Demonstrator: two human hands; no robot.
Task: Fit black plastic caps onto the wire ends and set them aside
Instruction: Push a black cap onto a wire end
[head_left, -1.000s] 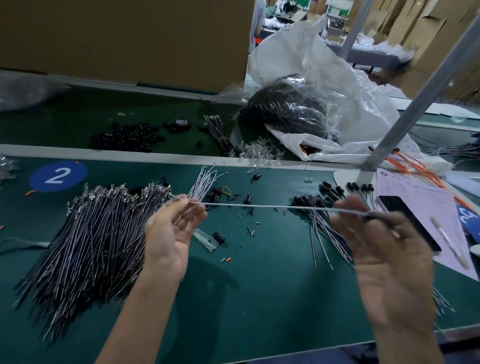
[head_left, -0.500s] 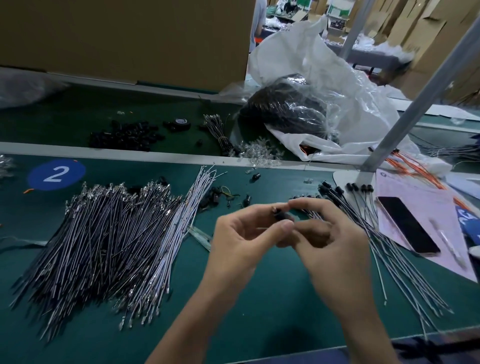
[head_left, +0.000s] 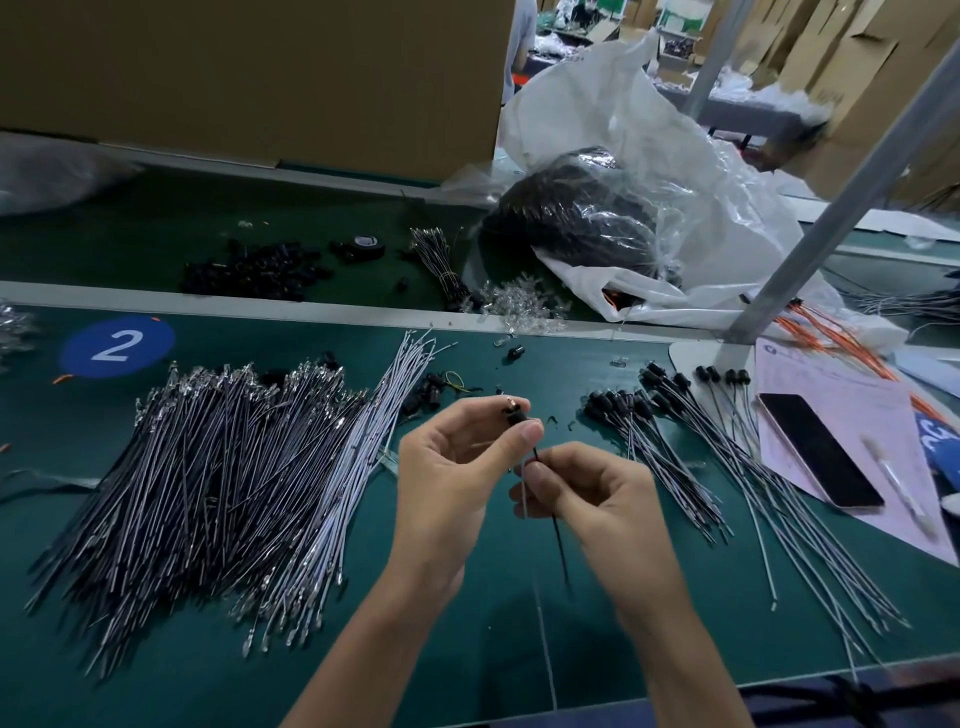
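1. Half a second ago both hands were bunched knuckle to knuckle. Now the right hand (head_left: 608, 504) has dropped toward the near edge, and the left hand (head_left: 452, 478) has stayed up and slightly farther.
2. On the left hand, thumb and forefinger are curled and pinching one small black plastic cap (head_left: 514, 414), with a glint of metal at its far end. The other fingers are loosely bent.
3. On the right hand, thumb and forefinger pinch a thin dark wire (head_left: 560, 540) just below the cap, and the remaining fingers are curled under.
4. What the next move turns on is this: the cap lies just beside the right hand, to its far left. The wire's long axis runs from the cap toward the near edge, leaning slightly right, above the green bench mat (head_left: 467, 649). I judge that any seating pull should follow that axis.
5. I count one cap and one dark wire in hand. A paler strand hangs alongside, and I cannot tell whether it is held.
6. The heap of bare-ended grey wires (head_left: 208, 493) lies to the left and the fan of capped wires (head_left: 701, 467) to the right. Both hold too many to count.
7. The right hand is nearer the capped fan, so I would have it do the setting aside. One black phone (head_left: 821, 452) lies beyond that fan.
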